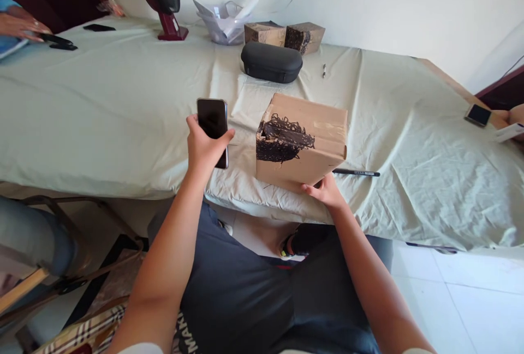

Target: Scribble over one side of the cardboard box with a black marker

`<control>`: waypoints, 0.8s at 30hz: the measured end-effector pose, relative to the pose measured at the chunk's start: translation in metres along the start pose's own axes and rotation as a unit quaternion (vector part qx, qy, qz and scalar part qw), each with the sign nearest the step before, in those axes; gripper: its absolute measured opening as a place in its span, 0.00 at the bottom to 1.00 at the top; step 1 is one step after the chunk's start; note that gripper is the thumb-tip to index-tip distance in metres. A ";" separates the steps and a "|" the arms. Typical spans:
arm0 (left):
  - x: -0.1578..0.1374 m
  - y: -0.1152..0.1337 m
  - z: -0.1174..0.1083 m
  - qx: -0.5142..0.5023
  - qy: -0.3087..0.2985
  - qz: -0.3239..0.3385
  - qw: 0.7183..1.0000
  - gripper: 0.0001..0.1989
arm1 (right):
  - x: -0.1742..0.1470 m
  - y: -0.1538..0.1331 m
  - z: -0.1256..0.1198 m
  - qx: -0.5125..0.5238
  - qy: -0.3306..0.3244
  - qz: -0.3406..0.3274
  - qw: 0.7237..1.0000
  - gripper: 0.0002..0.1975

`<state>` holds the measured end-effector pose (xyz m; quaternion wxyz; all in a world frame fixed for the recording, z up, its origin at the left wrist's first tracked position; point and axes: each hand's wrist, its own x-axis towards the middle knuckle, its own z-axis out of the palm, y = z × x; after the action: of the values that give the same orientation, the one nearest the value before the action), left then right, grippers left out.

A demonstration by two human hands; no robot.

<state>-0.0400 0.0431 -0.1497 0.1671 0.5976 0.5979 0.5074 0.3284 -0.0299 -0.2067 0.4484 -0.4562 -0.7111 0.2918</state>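
Observation:
My left hand [207,144] is closed around a smartphone [212,117] with a dark screen, thumb across its right side, over the cloth-covered table. To the right is a brown cardboard box [301,138], with black scribbles over its left corner and top edge. My right hand [326,191] grips the box at its lower front edge; the thumb shows on the front, and the other fingers are mostly hidden by the box. Just beyond that hand a black marker [360,173] lies on the cloth, its left end hidden.
Behind the box sit a black zip case [272,62], two smaller cardboard boxes [309,36], a clear basket [225,25] of papers and a maroon fan [172,27]. Another person's hand [22,24] is at far left. A phone [478,115] lies at the right beside another person's hand.

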 end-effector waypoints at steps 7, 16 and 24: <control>-0.087 0.107 0.008 -0.137 0.016 0.099 0.986 0.37 | 0.003 -0.001 0.001 0.022 0.004 -0.035 0.999 0.58; -0.090 0.126 0.030 -0.092 0.072 0.146 0.982 0.39 | 0.008 -0.017 0.003 0.031 0.005 -0.075 0.997 0.61; -0.083 0.115 0.022 -0.075 0.055 0.168 0.981 0.40 | 0.008 -0.019 0.003 0.024 -0.005 -0.069 0.997 0.65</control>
<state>0.0593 -0.0476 -0.1003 0.0900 0.6466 0.4574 0.6039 0.3165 -0.0302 -0.1896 0.4751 -0.3935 -0.7360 0.2790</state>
